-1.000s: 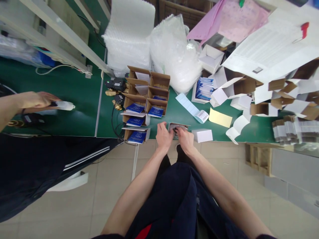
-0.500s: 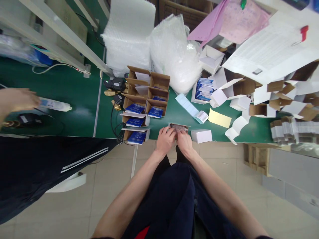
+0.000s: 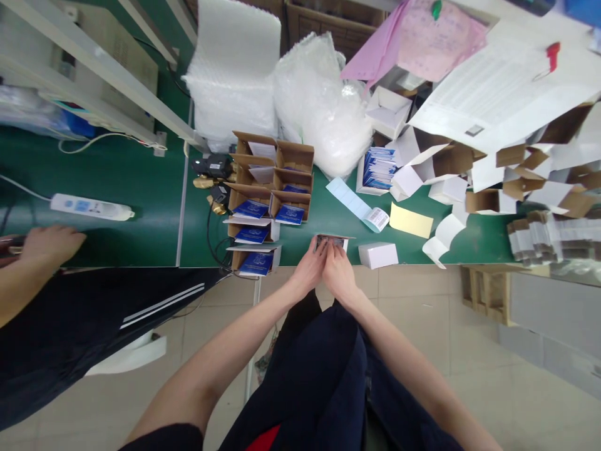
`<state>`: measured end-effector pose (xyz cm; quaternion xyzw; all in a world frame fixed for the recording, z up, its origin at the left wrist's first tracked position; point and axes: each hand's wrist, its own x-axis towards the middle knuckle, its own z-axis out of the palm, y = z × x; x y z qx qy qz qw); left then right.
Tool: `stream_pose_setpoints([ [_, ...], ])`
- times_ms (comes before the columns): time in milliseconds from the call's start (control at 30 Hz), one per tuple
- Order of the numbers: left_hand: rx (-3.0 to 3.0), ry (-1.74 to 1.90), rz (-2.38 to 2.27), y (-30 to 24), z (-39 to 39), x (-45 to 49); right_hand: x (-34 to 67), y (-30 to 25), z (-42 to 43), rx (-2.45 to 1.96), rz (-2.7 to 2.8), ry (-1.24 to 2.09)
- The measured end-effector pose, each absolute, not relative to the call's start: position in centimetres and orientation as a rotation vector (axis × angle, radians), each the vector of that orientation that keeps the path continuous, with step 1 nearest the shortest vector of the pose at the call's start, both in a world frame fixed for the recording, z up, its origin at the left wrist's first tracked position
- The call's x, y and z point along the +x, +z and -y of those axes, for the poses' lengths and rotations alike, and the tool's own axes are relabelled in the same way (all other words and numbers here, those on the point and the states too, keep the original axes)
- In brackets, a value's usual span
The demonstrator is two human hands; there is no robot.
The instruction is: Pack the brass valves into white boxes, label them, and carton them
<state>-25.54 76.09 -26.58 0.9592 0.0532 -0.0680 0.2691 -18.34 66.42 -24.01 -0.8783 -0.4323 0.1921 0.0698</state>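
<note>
Front edge: we have the open carton (image 3: 345, 245) right at the near edge of the green tabletop (image 3: 317, 210), its raised flap on the far side; our wrists hang over the floor.
Our hands: left hand (image 3: 307, 268) and right hand (image 3: 339, 270) meet side by side, their fingertips dipping into the carton; we cannot tell whether they pinch or only press what is inside.
Room to the left: a strip of green surface separates our left hand from the open cartons with blue booklets (image 3: 256, 263), whose nearest one also sits at the edge.
Room to the right: a narrow gap, then the closed white box (image 3: 378, 256), with the curled paper strip (image 3: 446, 241) farther along.
Room beyond: green surface runs from the carton's flap toward the blue label strip (image 3: 350, 199); the yellow slip (image 3: 411, 220) lies next to that strip's curled end.
Hidden: our fingers cover most of the carton's contents, leaving only dark, unclear bits showing.
Cut off: the co-worker's hand (image 3: 51, 244) rests below the power strip (image 3: 91, 207), the dark object by it leaving the view at left.
Hard to make out: brass fittings (image 3: 216, 207) partly tucked behind the cartons.
</note>
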Motion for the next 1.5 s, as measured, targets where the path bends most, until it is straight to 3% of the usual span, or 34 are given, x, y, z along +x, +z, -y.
stream_pose_setpoints([
  [300, 2.589, -0.245, -0.157, -25.6, -77.9, -25.9, -17.5, -23.1, -66.1, -2.638, 1.238, 0.641],
  [467, 2.592, -0.26, -0.215, -26.0, -77.4, -23.7, -15.5, -22.5, -63.1, -2.684, 0.975, 0.489],
  [1000, 2.512, -0.018, -0.614, -27.1, -74.7, -22.8, -16.2, -25.8, -63.0, -2.607, 0.805, 0.466],
  [1500, 2.505, 0.01, -0.352, -28.0, -76.9, -23.0, -16.3, -26.7, -62.4, -2.64, 0.805, 0.449],
])
